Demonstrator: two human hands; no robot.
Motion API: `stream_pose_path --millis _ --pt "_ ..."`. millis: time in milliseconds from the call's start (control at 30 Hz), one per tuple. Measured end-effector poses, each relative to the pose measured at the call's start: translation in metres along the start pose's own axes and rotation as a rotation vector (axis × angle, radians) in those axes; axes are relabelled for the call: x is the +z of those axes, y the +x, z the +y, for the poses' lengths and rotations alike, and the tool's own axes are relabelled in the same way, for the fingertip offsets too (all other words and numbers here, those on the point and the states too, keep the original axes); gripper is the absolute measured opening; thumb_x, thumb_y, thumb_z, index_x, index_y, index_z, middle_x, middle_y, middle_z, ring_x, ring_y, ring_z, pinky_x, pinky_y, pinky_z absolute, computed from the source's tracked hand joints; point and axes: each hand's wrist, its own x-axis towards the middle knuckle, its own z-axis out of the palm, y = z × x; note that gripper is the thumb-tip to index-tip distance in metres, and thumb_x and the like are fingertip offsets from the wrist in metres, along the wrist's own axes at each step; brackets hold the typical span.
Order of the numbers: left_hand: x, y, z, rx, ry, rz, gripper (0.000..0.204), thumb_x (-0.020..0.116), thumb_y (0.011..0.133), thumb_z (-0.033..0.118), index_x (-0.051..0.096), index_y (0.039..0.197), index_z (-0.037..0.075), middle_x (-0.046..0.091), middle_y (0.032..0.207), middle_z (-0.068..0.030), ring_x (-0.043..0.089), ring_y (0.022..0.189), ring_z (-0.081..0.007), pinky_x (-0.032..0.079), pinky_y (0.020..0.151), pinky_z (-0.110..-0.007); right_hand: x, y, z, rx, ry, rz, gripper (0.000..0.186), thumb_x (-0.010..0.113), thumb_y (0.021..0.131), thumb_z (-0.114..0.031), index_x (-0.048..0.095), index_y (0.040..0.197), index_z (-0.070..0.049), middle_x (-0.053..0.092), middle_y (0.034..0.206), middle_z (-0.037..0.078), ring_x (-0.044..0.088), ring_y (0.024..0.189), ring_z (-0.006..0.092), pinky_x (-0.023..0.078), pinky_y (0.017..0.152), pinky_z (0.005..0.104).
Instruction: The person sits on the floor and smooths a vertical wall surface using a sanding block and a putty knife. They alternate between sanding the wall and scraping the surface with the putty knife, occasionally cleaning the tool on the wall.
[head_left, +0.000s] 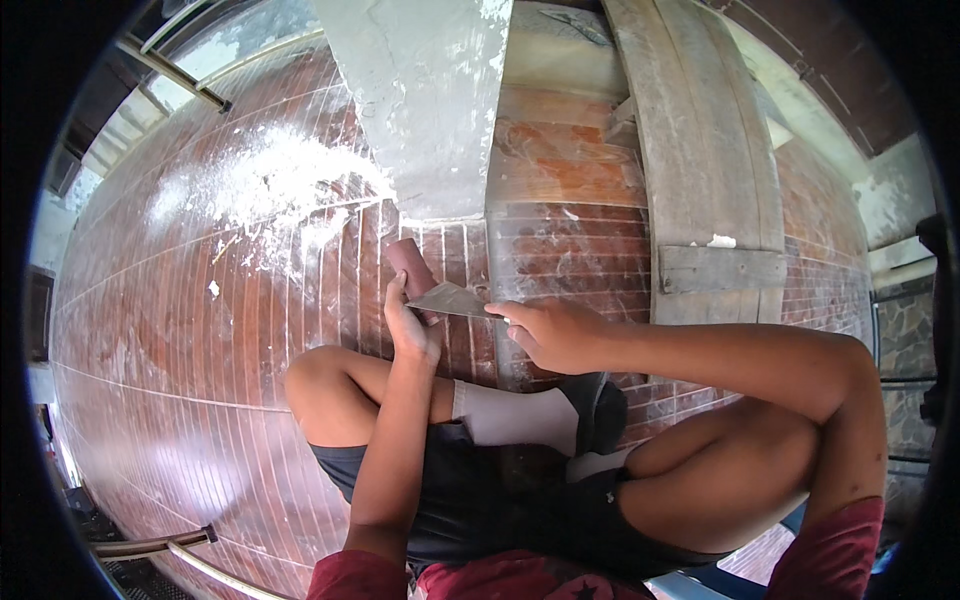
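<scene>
My left hand (410,325) is closed around a reddish-brown piece that looks like sandpaper folded or wrapped around a block (408,262). It stands up past my thumb. From the right, my right hand (548,332) grips a putty knife (452,299) with a wide, flat metal blade. That blade lies across the lower part of the sandpaper, near my left fingers. Whether blade and paper touch, I cannot tell. My right hand hides most of the knife's handle. Both hands are above my crossed legs, just in front of the pillar's foot.
A grey-white pillar (425,110) with chipped paint rises straight ahead. White powder (270,190) and flakes lie on the red-brown tiled floor (180,350) to the left. A wooden plank bench (705,150) stands on the right. Metal rails (175,70) show at far left.
</scene>
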Motion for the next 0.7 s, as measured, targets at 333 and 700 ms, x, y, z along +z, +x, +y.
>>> stream_pose_path --millis 333,700 --pt "0.001 0.003 -0.002 0.024 0.019 -0.156 0.027 0.046 0.099 0.031 0.060 0.096 0.008 0.065 0.081 -0.0036 0.062 0.075 -0.0192 0.049 0.070 -0.035 -0.012 0.010 -0.011 -0.010 0.006 0.008 0.041 0.051 0.096 -0.016 0.049 0.136 -0.005 0.068 0.089 0.028 0.068 0.084 0.0439 0.053 0.075 0.0525" --pt "-0.009 0.009 -0.005 -0.031 0.003 -0.080 0.040 0.047 0.096 0.039 0.062 0.111 0.005 0.067 0.103 -0.0108 0.065 0.093 -0.0248 0.051 0.082 -0.039 -0.015 0.016 -0.007 0.013 0.050 -0.030 0.042 0.050 0.096 -0.016 0.048 0.137 -0.004 0.068 0.084 0.026 0.068 0.076 0.0431 0.053 0.072 0.0498"
